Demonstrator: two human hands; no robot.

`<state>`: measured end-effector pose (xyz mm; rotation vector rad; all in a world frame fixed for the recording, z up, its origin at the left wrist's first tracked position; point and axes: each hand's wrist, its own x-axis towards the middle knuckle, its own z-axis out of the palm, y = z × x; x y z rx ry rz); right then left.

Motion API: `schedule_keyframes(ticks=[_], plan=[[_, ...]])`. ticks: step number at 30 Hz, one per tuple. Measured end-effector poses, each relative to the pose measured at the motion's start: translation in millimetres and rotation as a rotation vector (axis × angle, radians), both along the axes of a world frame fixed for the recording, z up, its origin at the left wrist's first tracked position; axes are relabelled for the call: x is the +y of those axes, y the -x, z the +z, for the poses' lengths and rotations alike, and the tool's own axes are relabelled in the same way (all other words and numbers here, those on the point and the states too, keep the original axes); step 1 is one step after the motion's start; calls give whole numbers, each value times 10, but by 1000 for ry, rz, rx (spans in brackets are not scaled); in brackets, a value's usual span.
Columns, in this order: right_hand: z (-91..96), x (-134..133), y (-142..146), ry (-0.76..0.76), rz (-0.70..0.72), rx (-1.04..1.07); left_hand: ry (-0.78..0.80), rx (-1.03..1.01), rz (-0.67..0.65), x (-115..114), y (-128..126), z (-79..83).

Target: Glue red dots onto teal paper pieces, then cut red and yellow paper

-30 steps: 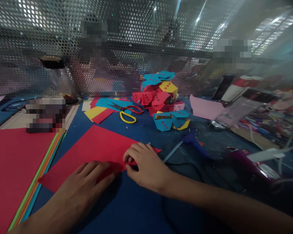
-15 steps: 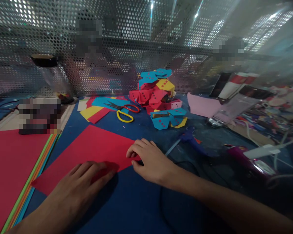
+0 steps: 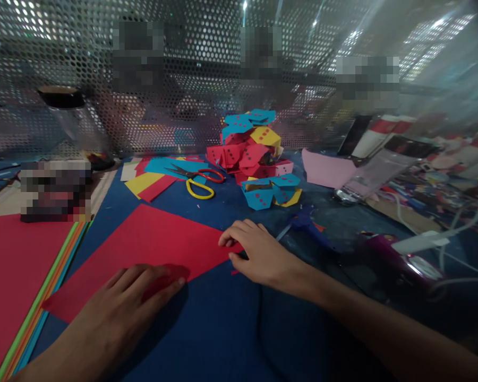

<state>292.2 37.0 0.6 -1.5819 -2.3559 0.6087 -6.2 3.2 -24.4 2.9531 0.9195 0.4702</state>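
A red paper sheet lies folded on the blue table top. My left hand rests flat on its near edge, fingers stretched out. My right hand pinches the sheet's right corner between thumb and fingers. The paper's folded edge runs from one hand to the other.
A stack of coloured sheets with red on top lies at the left. Behind are red-and-yellow scissors, flat paper pieces, a pile of folded dotted paper shapes, a blue glue gun, a purple tool and a perforated metal screen.
My right hand has slid to the right along the fold to the sheet's corner. My left hand stays pressed on the paper. The view has shifted slightly.
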Motion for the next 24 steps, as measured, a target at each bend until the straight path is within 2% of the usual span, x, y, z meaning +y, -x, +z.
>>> schedule_keyframes(ticks=[10, 18, 24], plan=[[57, 81, -197, -4, -38, -78, -20, 43, -12, 25, 60, -20], [109, 163, -381, 39, 33, -74, -92, -4, -2, 10, 69, -143], [137, 174, -464, 63, 22, -78, -49, 19, 4, 28, 110, -217]])
